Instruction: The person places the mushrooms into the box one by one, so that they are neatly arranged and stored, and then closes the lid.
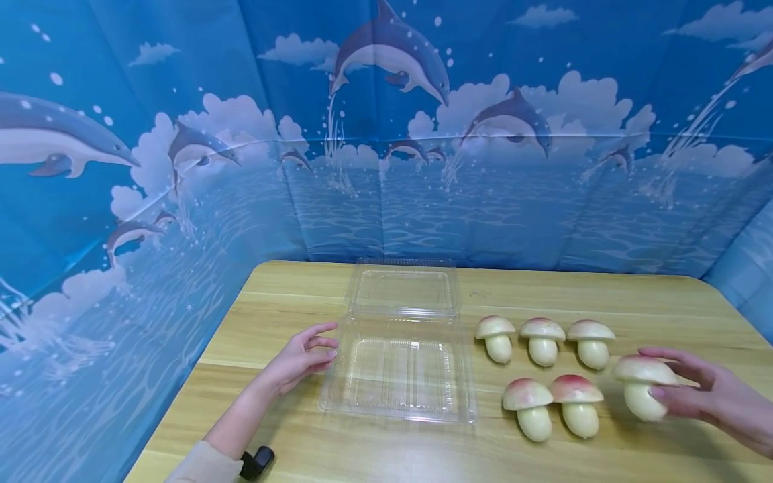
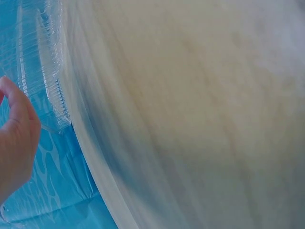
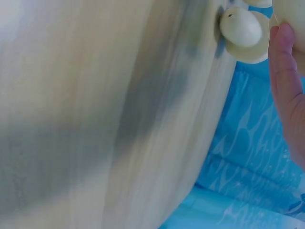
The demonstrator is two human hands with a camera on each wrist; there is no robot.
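My right hand [image 1: 706, 392] holds a pale mushroom [image 1: 641, 379] between thumb and fingers. Its cap faces up, with a faint pink blush. In the right wrist view, the right hand [image 3: 289, 90] and part of the held mushroom [image 3: 291, 12] show at the edge. Left of it, a front pair includes a red-capped mushroom [image 1: 576, 406], and three more mushrooms form a back row. A clear plastic clamshell box [image 1: 398, 409] lies with its lid [image 1: 403, 288] folded back. Beside the box's left edge is my left hand [image 1: 302, 359], fingers loosely bent around nothing; whether the fingertips touch the box I cannot tell.
All of this is on a light wooden table [image 1: 272, 295]. Blue curtains [image 1: 386, 201] printed with dolphins and waves hang behind it and at both sides. A black device [image 1: 258, 463] sits at the left wrist.
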